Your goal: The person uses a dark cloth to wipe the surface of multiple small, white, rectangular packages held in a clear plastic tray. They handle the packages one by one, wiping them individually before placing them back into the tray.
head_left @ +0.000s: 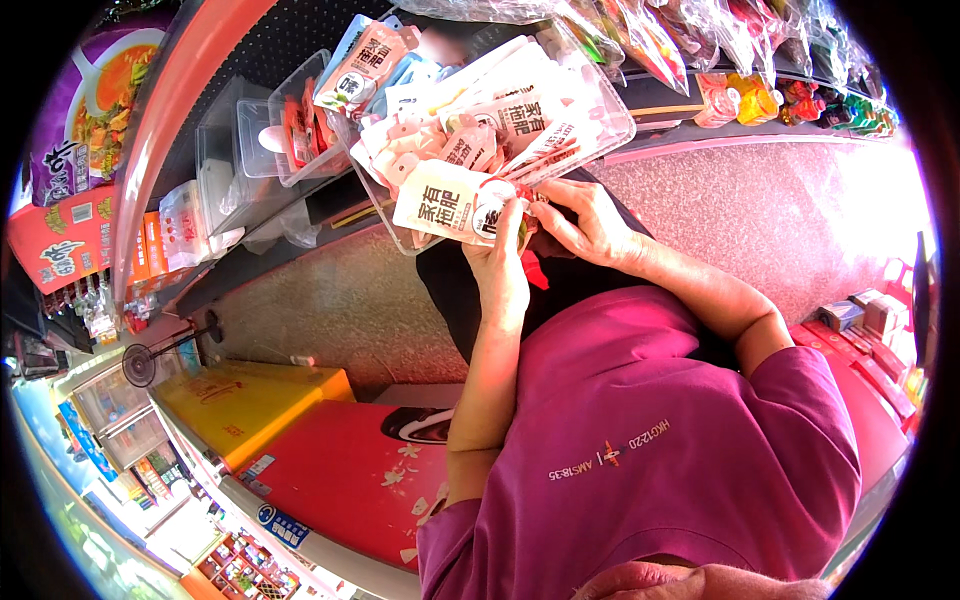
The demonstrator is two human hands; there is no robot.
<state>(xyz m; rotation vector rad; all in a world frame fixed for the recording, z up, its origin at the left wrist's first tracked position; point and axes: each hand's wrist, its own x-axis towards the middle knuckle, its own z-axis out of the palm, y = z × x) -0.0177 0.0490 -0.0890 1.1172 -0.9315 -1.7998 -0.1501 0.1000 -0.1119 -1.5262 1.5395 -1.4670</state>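
A small cream packet (pixel 440 203) with dark print and a round red-edged mark lies flat over the near edge of a clear plastic bin (pixel 402 238). My left hand (pixel 498 275) grips its right end from below, thumb on top. Against that same end, my right hand (pixel 590 225) is closed, thumb and fingertips pinched at the packet's edge. Many similar packets (pixel 525 115) in cream, white and pink fill the bin in loose stacks. One pink packet (pixel 368 65) stands up at the bin's far left. The fingertips partly hide the held packet's right edge.
Left of the bin, a smaller clear container (pixel 290 130) holds red packets. Bagged snacks (pixel 640 40) line the far shelf, beside colourful bottles (pixel 755 103). A yellow box (pixel 250 400) and a red chest-like surface (pixel 350 470) stand lower left, near a black fan (pixel 140 365).
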